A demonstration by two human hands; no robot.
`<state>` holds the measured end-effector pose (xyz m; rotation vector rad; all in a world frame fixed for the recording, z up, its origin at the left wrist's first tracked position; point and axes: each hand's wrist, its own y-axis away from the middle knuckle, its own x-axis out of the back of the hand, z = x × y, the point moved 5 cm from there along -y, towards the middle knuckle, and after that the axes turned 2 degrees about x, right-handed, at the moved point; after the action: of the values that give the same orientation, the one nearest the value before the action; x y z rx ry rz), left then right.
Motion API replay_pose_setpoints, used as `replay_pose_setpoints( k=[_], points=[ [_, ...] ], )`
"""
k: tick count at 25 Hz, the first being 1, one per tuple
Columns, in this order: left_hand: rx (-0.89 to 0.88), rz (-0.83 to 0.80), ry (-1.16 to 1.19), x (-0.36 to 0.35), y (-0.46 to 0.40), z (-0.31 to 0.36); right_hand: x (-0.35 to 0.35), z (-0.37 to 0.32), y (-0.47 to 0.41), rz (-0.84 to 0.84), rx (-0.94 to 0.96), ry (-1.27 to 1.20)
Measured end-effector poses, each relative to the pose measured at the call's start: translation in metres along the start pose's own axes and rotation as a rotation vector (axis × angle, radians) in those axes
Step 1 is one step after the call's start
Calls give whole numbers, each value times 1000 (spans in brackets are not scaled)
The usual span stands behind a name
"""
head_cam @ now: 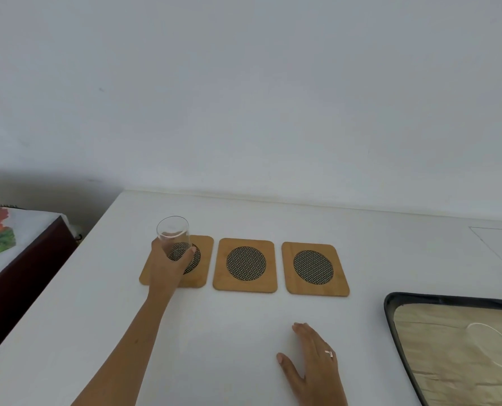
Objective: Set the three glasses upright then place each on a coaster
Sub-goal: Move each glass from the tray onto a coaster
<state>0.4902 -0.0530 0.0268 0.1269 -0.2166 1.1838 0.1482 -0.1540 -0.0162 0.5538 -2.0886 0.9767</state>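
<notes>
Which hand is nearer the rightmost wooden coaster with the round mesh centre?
Right. The right hand lies flat on the white table just in front of the rightmost wooden coaster; the left hand grips a clear glass over the leftmost coaster.

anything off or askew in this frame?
Nothing spilled or broken. Three coasters sit in a neat row. One glass lies on its side in the tray; the left hand holds another glass upright.

two coasters (245, 264) bare, tray (390, 312) (right) blocking
</notes>
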Motion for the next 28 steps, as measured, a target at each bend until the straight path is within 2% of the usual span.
replay_pose_setpoints(
  k=[7,10,13,15,17,19,20,24,26,28],
  points=[
    [1,-18,-23,3,-1,-5,-1,-3,1,-19,5,4],
    [-9,-45,-35,2,3,2,1,-4,4,-64,-23,-76],
    [-13,-60,-30,4,11,4,17,-4,5,-34,-67,-230],
    [-23,-10,-49,10,21,3,35,-8,8,37,-75,-277],
    [-128,109,-53,16,45,6,61,-13,11,153,-81,-255],
    [-228,234,18,20,79,12,92,-18,11,334,-60,-186],
    [-257,237,46,18,94,14,109,-19,9,433,-58,-145],
    [-454,-53,-219,-14,145,14,172,4,5,776,-233,-45],
    [-557,-190,-332,-27,162,17,189,38,11,863,-421,-73],
    [-579,-290,-415,-32,171,13,191,77,19,861,-604,-132]
  ],
)
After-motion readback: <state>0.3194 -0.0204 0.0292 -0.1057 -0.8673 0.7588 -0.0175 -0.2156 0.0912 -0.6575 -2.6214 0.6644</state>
